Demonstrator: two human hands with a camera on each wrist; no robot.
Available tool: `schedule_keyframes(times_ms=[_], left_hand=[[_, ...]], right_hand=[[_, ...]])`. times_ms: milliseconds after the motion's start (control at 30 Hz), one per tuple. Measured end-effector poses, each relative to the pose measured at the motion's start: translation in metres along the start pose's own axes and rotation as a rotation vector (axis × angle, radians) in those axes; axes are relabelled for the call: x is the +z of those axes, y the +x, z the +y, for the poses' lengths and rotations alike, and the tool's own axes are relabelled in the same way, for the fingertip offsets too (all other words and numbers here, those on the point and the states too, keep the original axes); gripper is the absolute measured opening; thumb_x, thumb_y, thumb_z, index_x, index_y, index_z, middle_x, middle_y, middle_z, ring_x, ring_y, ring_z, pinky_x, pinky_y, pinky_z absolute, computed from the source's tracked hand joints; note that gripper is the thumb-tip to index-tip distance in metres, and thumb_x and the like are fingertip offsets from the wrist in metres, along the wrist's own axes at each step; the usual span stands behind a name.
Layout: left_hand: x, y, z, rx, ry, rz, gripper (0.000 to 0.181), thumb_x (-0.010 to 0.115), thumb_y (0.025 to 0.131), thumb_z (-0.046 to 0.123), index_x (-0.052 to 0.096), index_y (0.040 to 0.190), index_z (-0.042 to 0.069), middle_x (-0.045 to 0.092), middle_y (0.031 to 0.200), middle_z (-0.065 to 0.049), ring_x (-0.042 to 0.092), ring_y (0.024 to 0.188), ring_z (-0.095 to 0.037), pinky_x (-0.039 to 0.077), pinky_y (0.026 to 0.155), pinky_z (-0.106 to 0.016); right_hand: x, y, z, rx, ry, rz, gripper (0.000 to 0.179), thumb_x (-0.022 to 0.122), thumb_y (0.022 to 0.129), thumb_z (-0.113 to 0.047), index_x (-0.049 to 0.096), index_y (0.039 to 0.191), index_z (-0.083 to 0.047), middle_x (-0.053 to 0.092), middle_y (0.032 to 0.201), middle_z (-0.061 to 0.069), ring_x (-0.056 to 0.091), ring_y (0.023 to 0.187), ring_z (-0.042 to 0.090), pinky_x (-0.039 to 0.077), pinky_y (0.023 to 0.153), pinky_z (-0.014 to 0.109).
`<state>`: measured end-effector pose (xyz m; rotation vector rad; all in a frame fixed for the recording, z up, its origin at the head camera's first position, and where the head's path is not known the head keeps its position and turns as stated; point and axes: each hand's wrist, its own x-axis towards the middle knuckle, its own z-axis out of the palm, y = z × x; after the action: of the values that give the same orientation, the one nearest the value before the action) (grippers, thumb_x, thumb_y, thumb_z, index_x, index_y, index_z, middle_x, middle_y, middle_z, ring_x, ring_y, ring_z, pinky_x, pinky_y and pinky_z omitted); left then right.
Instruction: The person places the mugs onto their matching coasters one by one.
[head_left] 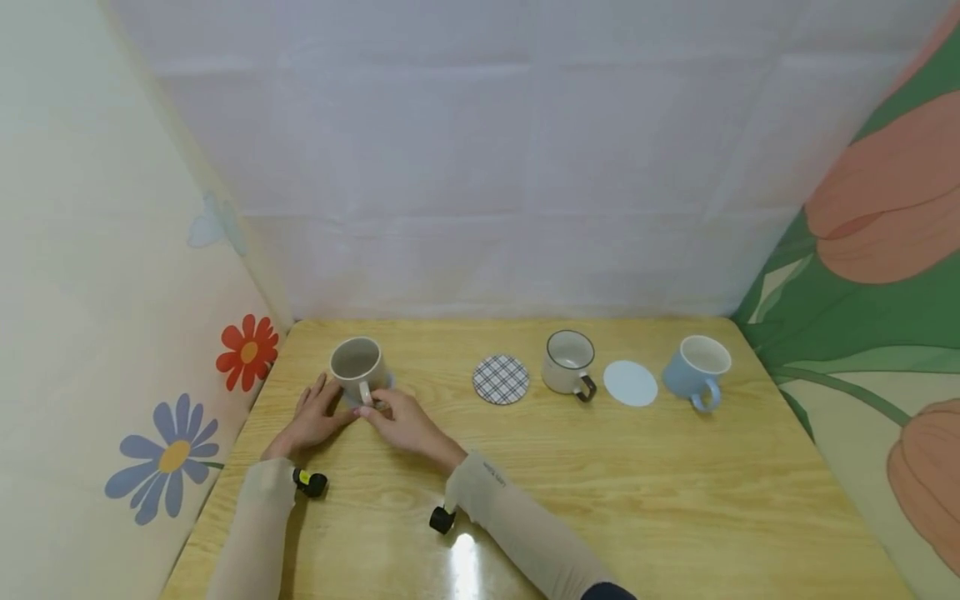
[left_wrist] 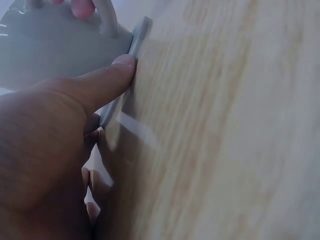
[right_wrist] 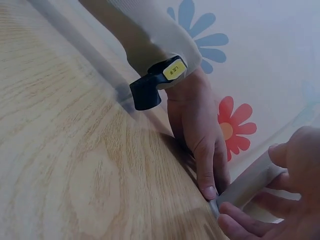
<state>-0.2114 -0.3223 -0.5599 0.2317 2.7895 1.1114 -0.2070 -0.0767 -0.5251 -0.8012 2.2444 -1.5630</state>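
At the table's left end, a grey mug (head_left: pixel 358 360) stands upright over a grey-blue coaster (left_wrist: pixel 142 35), which shows as a thin rim below it. My right hand (head_left: pixel 405 423) pinches the mug's handle between thumb and fingers. My left hand (head_left: pixel 313 421) is low at the mug's front left and holds the coaster's edge, its thumb (left_wrist: pixel 107 82) along the rim and the other fingers farther round. Most of the coaster is hidden by the mug and hands. In the right wrist view, the left hand (right_wrist: pixel 202 130) reaches down to the coaster's rim.
Toward the right stand a plaid coaster (head_left: pixel 501 379), a white mug with a dark rim and handle (head_left: pixel 566 367), a pale round coaster (head_left: pixel 630 383) and a blue mug (head_left: pixel 686 375). Flower-patterned walls border both sides; a white sheet (head_left: pixel 510 208) hangs behind.
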Motion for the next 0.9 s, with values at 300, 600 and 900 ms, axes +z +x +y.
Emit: schedule_keyframes(times_ms=[300,600,900], left_hand=[[0.000,-0.002,0.009,0.025,0.025,0.034,0.077,0.075,0.101,0.032,0.039,0.163,0.005,0.026,0.172,-0.030,0.000,0.161,-0.058,-0.006,0.127,-0.076],[-0.005,-0.005,0.012,0.056,0.056,0.039,0.081,0.078,0.099,0.027,0.036,0.164,0.002,0.029,0.170,-0.032,0.007,0.157,-0.065,0.003,0.123,-0.082],[-0.007,-0.012,0.024,0.026,-0.069,0.045,0.083,0.078,0.098,0.019,0.033,0.164,-0.002,0.031,0.168,-0.035,0.026,0.155,-0.059,0.017,0.125,-0.076]], right_hand=[[-0.007,-0.011,-0.006,0.026,0.021,-0.011,0.042,0.058,0.112,-0.030,0.060,0.149,-0.010,0.062,0.152,0.014,0.073,0.121,0.027,0.062,0.094,0.027],[-0.017,-0.020,-0.016,0.040,-0.033,-0.058,0.050,0.055,0.113,-0.037,0.054,0.154,-0.009,0.056,0.159,0.013,0.071,0.126,0.030,0.061,0.098,0.031],[-0.023,-0.032,-0.020,0.011,-0.048,-0.022,0.049,0.060,0.110,-0.032,0.057,0.149,-0.002,0.060,0.152,0.017,0.071,0.123,0.033,0.061,0.098,0.030]])
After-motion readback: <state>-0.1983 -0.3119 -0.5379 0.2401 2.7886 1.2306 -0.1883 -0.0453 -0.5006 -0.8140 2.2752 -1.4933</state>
